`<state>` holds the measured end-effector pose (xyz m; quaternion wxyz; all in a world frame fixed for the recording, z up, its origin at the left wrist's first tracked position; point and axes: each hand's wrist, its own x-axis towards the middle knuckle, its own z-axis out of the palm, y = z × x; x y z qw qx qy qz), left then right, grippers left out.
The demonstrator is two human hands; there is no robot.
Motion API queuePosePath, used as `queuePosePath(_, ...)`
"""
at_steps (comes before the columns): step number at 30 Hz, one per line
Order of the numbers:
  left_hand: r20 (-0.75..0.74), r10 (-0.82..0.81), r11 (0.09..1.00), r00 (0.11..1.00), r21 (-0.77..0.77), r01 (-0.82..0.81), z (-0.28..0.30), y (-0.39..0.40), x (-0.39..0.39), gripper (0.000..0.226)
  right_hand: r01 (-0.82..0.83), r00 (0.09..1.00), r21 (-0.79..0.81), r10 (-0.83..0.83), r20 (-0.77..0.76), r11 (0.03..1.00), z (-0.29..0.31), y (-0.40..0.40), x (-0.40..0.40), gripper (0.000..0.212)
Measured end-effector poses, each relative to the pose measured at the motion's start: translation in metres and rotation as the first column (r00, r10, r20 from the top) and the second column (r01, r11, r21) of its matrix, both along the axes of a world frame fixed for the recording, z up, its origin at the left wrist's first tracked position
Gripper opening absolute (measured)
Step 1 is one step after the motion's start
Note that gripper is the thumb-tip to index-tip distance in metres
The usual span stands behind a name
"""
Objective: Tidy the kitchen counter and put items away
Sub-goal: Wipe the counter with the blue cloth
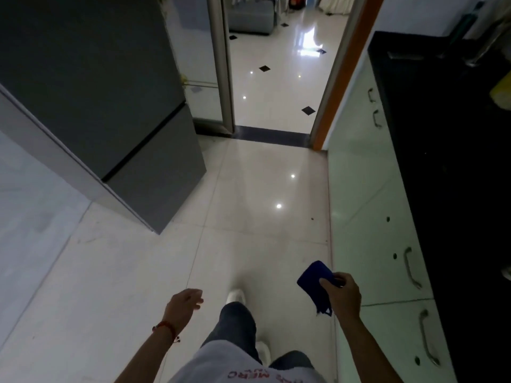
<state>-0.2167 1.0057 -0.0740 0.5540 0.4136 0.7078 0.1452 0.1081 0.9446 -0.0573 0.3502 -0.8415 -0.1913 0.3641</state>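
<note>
Grey refrigerator (105,106) at left, black tabletop (456,161) along the right, glossy tiled floor (249,217) between. Left hand (184,302) outstretched low, fingers loosely open, empty. Right hand (341,295) pinching a dark blue cloth (315,283), hanging over the floor beside the cabinets, long axis slanting down-right.

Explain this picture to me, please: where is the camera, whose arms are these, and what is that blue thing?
No machine here: a person wears one camera on the head, looking forward and down, so you see their own arms and legs. The right hand grips a dark blue cloth. The left hand is open and holds nothing. They stand on a pale tiled floor, with a grey fridge to the left and a black kitchen counter over pale cabinets to the right. A doorway lies ahead.
</note>
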Motion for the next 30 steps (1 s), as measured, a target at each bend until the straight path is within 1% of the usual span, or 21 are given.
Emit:
queuePosePath(3, -0.003, 0.06, 0.997, 0.998, -0.046, -0.06, -0.016, 0.044, 0.001, 0.022, -0.038, 0.999, 0.033, 0.037, 0.027, 0.999, 0.003, 0.072, 0.013, 0.032)
queuePosePath(6, -0.017, 0.097, 0.993, 0.995, -0.064, -0.098, -0.031, 0.103, 0.005, 0.023, -0.02, 0.999, 0.051, 0.018, 0.031, 0.998, 0.001, 0.136, 0.029, 0.027)
queuePosePath(8, -0.014, 0.09, 0.994, 0.996, -0.062, -0.091, -0.03, 0.146, 0.014, 0.023, 0.0, 1.0, 0.043, -0.001, 0.009, 0.999, 0.002, 0.168, 0.038, 0.025)
queuePosePath(11, -0.014, -0.003, 0.999, 1.0, -0.045, 0.003, -0.023, 0.233, 0.04, 0.018, 0.06, 0.998, 0.002, -0.06, -0.001, 0.998, -0.001, 0.22, 0.054, 0.025)
queuePosePath(13, -0.003, -0.085, 0.996, 0.996, -0.002, 0.085, -0.014, 0.295, 0.065, 0.015, 0.101, 0.995, 0.005, -0.101, -0.011, 0.995, -0.001, 0.251, 0.064, 0.025)
queuePosePath(15, -0.004, -0.156, 0.987, 0.988, 0.033, 0.156, -0.007, 0.352, 0.091, 0.014, 0.137, 0.99, -0.024, -0.137, -0.021, 0.99, -0.001, 0.275, 0.075, 0.024)
queuePosePath(20, 0.045, -0.24, 0.965, 0.97, 0.12, 0.234, 0.012, 0.47, 0.167, 0.019, 0.223, 0.974, -0.081, -0.226, -0.031, 0.971, -0.009, 0.323, 0.104, 0.023)
queuePosePath(25, 0.051, -0.279, 0.95, 0.959, 0.163, 0.268, 0.013, 0.561, 0.235, 0.019, 0.294, 0.955, -0.13, -0.297, -0.005, 0.947, -0.025, 0.383, 0.149, 0.024)
queuePosePath(30, 0.026, -0.299, 0.95, 0.954, 0.108, 0.295, 0.006, 0.617, 0.279, 0.018, 0.329, 0.943, -0.129, -0.333, -0.009, 0.935, -0.022, 0.458, 0.206, 0.03)
